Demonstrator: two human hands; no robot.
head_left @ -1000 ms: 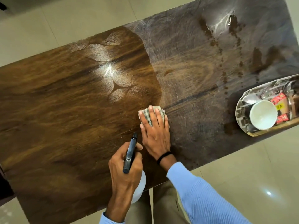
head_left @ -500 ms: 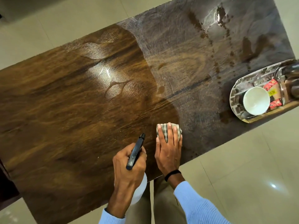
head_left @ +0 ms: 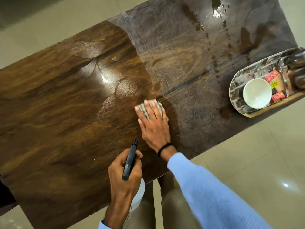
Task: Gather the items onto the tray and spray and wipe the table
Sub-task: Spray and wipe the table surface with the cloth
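On the table (head_left: 66, 129), flat right hand (head_left: 154, 128) presses one cloth (head_left: 158, 104); left hand (head_left: 123, 180) grips one spray bottle (head_left: 130, 160).

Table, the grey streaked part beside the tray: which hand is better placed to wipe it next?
Right. The right hand presses the checked cloth flat on the table at that grey part's border. The left hand grips the spray bottle and holds no cloth.
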